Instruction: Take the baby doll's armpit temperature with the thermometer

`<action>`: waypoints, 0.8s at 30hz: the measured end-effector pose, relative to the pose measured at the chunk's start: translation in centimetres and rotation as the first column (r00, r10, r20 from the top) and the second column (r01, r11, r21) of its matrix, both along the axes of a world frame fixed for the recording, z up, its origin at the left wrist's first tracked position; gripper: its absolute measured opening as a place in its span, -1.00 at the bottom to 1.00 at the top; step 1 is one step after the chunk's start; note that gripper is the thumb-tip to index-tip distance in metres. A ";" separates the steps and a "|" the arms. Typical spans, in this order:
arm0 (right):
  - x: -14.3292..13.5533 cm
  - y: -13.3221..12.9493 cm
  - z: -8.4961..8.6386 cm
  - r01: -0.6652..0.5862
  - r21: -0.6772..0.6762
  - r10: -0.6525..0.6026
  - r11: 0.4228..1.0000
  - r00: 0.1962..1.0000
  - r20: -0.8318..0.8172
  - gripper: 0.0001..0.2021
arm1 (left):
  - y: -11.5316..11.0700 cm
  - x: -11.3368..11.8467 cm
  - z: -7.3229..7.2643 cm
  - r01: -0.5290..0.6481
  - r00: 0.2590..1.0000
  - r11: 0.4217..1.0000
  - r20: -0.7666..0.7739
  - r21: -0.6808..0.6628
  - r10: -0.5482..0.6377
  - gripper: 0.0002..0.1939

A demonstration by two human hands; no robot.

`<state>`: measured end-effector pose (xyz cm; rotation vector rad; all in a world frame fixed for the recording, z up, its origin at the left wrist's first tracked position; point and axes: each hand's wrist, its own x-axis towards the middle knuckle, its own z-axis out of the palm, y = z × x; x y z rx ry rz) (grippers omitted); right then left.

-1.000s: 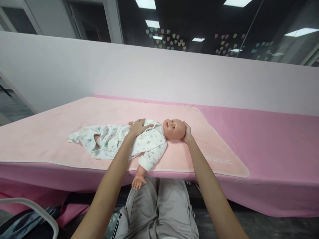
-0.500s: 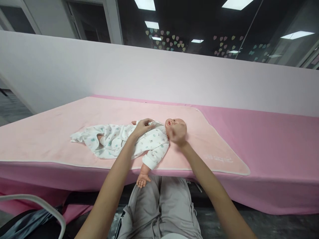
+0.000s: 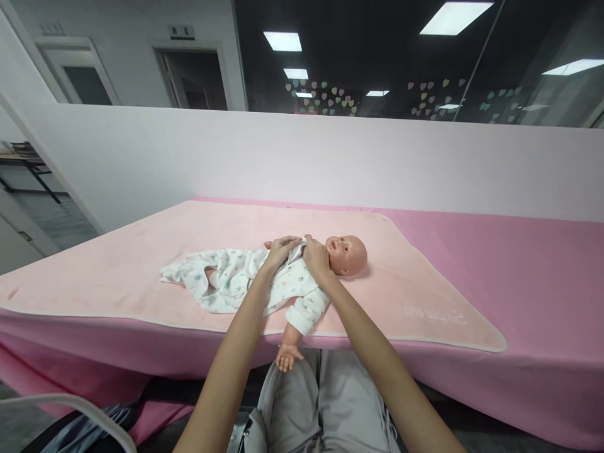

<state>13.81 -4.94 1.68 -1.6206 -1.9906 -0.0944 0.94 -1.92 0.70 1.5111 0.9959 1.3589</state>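
A baby doll (image 3: 349, 255) lies on its back on a peach mat (image 3: 415, 296), its head to the right. It wears white patterned clothes (image 3: 295, 277), and one of its arms hangs over the mat's front edge. My left hand (image 3: 282, 248) is closed on the clothing at the doll's chest. Beside it, near the doll's neck, my right hand (image 3: 315, 255) has its fingers closed at the collar. Both hands touch the upper part of the clothes; the fingertips are small and partly hidden.
The mat covers part of a pink-covered table (image 3: 542, 277). Behind stands a low white partition (image 3: 330, 163) with dark glass above. My legs (image 3: 330, 396) are under the table's front edge, and a curved pale bar (image 3: 85, 406) is at lower left.
My right hand has moved left from the doll's face to the collar, next to my left hand. The camera view has shifted, so the doll appears further right and slightly lower.
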 end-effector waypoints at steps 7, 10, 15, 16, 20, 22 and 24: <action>2.3 -0.6 1.4 0.085 0.346 0.139 0.934 0.806 -0.576 -0.81 | -0.1 0.1 -0.1 -0.078 0.971 0.992 -0.220 0.094 0.097 -0.60; 3.6 -1.4 2.7 0.179 0.340 0.178 0.923 0.585 -0.791 -0.83 | -0.5 0.1 0.1 0.082 0.975 0.996 -0.211 0.038 -0.073 -0.59; 4.1 -2.8 4.2 0.275 0.361 0.228 0.891 0.417 -0.880 -0.88 | -1.6 0.0 1.0 0.275 0.928 0.956 -0.288 0.104 -0.236 -0.71; 4.1 -3.0 4.4 0.284 0.363 0.244 0.887 0.378 -0.893 -0.89 | -1.7 0.0 1.1 0.294 0.916 0.951 -0.313 0.101 -0.250 -0.71; 3.9 -2.9 4.5 0.210 0.319 0.271 0.924 0.229 -0.935 -0.93 | -1.7 0.0 1.1 0.242 0.957 0.967 -0.185 0.074 -0.225 -0.64; 3.6 -2.6 4.2 0.162 0.305 0.271 0.939 0.203 -0.941 -0.94 | -1.5 0.0 0.9 0.161 0.987 0.986 -0.008 0.046 -0.161 -0.56; 3.2 -2.1 3.8 0.127 0.315 0.289 0.940 0.192 -0.938 -0.94 | -1.2 -0.2 0.6 0.088 0.985 0.996 0.145 0.022 -0.091 -0.53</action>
